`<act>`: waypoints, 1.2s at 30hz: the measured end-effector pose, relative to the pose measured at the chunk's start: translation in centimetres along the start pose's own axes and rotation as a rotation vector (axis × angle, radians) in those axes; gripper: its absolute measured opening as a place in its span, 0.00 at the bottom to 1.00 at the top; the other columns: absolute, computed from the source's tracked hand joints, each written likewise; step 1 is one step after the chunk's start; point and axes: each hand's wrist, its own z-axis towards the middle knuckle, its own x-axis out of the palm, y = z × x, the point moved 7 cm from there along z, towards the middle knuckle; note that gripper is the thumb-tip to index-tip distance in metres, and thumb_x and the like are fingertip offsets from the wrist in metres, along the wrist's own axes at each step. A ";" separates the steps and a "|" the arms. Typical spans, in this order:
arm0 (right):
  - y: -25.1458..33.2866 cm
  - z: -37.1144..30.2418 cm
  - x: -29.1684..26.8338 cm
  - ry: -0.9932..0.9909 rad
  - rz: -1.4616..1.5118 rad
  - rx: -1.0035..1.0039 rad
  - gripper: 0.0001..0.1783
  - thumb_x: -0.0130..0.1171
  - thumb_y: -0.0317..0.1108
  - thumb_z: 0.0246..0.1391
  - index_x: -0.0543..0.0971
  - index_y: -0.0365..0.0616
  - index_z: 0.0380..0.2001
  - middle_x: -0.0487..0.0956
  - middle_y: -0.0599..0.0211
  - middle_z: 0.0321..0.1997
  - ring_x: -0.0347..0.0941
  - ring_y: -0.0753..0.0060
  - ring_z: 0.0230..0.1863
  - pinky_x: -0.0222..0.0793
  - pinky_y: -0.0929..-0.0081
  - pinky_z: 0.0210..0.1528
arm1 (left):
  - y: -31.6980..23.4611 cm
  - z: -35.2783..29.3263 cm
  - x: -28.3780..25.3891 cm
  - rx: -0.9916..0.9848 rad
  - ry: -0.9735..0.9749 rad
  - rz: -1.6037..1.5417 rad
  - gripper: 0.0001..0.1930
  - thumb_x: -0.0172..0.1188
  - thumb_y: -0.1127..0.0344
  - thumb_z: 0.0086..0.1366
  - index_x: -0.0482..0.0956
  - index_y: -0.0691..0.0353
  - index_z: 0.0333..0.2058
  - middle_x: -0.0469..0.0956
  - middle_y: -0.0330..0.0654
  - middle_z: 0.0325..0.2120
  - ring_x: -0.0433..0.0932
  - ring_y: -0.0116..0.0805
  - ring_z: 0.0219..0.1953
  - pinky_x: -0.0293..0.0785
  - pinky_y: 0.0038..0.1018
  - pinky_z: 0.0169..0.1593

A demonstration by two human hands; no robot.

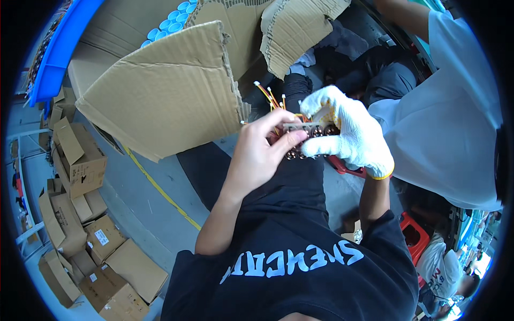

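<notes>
My left hand point(257, 152), bare, pinches a cluster of small copper-coloured coil parts point(317, 130) between thumb and fingers, above my lap. On the other side my right hand point(350, 131), in a white knitted glove with a yellow cuff, grips the same cluster, its thumb along the lower edge. The dark round parts sit close together in rows, along a thin pale strip. Red, yellow and black wires point(267, 96) with small white plugs stick up beyond my left fingers. My fingers hide part of the cluster.
A large open cardboard box point(160, 85) with torn flaps stands ahead, light-blue round cups point(170, 25) inside. A blue tray point(61, 53) is at upper left. Several cartons point(110, 235) lie leftward, past a yellow floor line point(160, 191). A person in white point(444, 123) sits close at right, near a red stool point(413, 235).
</notes>
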 end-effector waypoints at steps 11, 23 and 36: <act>-6.7 -2.0 6.8 -0.763 1.216 0.021 0.22 0.58 0.37 0.54 0.69 0.39 0.50 0.74 0.67 0.42 0.70 0.77 0.39 0.67 0.80 0.40 | 4.1 1.5 1.7 0.066 -0.503 -0.900 0.08 0.55 0.68 0.66 0.75 0.67 0.39 0.78 0.40 0.32 0.75 0.19 0.32 0.74 0.20 0.34; -6.5 -0.1 5.7 -0.929 0.958 0.184 0.14 0.51 0.42 0.61 0.75 0.42 0.37 0.74 0.75 0.25 0.67 0.85 0.21 0.63 0.86 0.23 | -3.0 -3.1 -2.1 0.130 -0.545 0.647 0.11 0.64 0.72 0.55 0.79 0.60 0.38 0.67 0.42 0.36 0.72 0.31 0.27 0.70 0.26 0.31; -3.2 -0.1 7.2 -0.719 1.065 0.200 0.10 0.59 0.35 0.52 0.77 0.39 0.33 0.76 0.72 0.24 0.65 0.88 0.18 0.57 0.87 0.17 | 0.0 -2.8 -1.8 0.024 -0.426 0.095 0.07 0.64 0.72 0.56 0.77 0.67 0.31 0.74 0.36 0.21 0.68 0.20 0.22 0.65 0.18 0.28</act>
